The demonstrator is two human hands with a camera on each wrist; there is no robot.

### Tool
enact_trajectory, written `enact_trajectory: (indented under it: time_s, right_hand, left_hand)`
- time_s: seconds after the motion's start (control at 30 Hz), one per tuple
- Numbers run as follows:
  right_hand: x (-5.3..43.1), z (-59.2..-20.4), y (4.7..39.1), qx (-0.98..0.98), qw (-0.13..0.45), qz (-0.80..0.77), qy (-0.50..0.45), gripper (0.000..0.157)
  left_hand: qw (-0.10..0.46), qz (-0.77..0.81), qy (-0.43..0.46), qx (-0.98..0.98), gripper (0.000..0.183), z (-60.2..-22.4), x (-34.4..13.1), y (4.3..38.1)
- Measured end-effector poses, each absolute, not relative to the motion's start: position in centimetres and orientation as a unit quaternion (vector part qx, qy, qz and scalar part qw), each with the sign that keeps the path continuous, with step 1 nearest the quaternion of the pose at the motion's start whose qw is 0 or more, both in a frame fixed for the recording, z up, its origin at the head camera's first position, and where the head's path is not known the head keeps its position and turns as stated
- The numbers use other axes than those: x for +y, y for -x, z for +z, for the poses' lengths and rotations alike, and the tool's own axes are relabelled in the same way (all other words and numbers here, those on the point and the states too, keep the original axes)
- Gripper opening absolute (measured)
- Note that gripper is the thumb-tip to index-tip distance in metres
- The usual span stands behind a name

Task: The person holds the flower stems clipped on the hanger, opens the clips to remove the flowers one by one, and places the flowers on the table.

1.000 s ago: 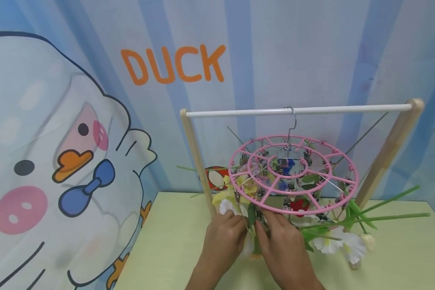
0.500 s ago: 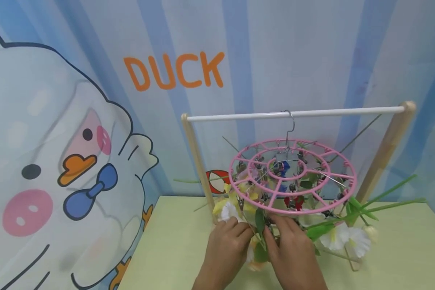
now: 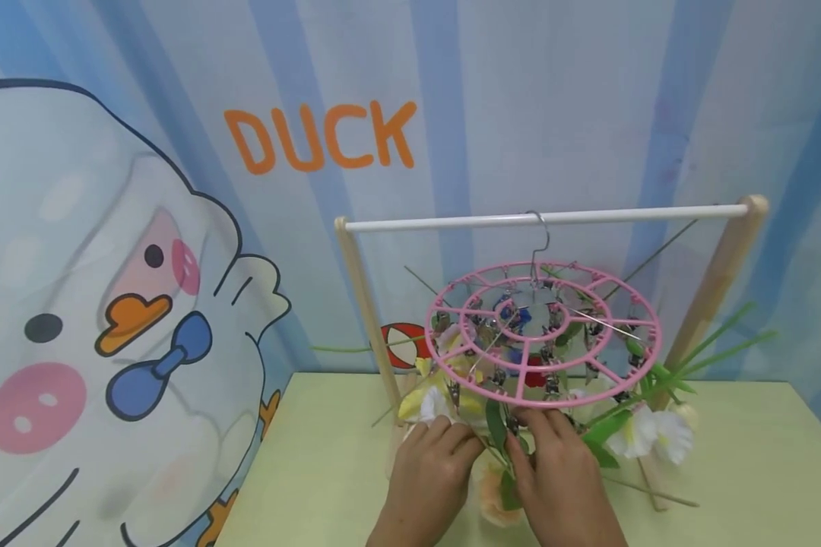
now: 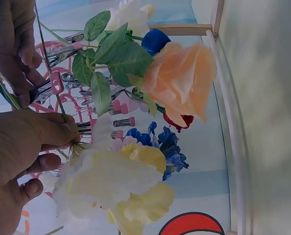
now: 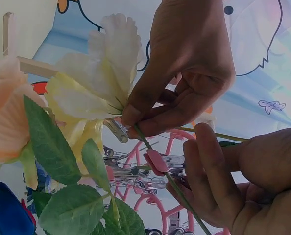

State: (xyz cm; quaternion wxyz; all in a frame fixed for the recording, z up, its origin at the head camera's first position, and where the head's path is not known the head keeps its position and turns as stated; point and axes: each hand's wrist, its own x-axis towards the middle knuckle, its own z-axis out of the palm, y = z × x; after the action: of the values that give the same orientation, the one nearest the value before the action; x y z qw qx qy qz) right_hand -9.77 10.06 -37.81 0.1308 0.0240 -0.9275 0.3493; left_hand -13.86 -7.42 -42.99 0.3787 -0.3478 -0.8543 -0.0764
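Observation:
My left hand pinches the green stem of a white artificial flower just below its bloom. My right hand holds a metal clip with pink tips; the stem lies across these tips in both wrist views. The clip belongs to a round pink clip hanger just above both hands. Beside the hands hangs a peach rose with green leaves. Part of the clip is hidden by my right fingers.
The hanger hooks over a white rod on wooden posts. Yellow petals, blue flowers and a white flower hang from it. Long green stems jut out right. Below lies a pale green tabletop.
In the head view, the hanger has turned a little and both hands have shifted slightly right relative to the stand. The peach rose shows more between them. Both hands keep their hold.

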Motion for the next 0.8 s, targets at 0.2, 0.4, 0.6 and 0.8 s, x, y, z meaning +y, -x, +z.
enact_trajectory:
  time_s: [0.2, 0.4, 0.6, 0.8]
  right_hand:
    - [10.19, -37.68, 9.85, -0.928, 0.114, 0.354, -0.016, 0.026]
    - [10.28, -37.59, 9.87, -0.928, 0.106, 0.357, -0.018, 0.023]
    - [10.26, -37.56, 9.93, -0.928, 0.103, 0.358, -0.024, 0.022]
    - [10.38, -37.55, 9.90, -0.919, 0.080, 0.386, -0.025, 0.023]
  left_hand:
    - [0.380, -0.079, 0.351, -0.852, 0.018, -42.84, -7.36, 13.87]
    - [0.381, -0.075, 0.356, -0.850, 0.019, -42.73, -7.35, 13.83]
    - [0.375, -0.057, 0.366, -0.850, 0.021, -42.52, -7.44, 13.74]
    - [0.363, -0.066, 0.373, -0.851, 0.021, -42.61, -7.46, 13.51]
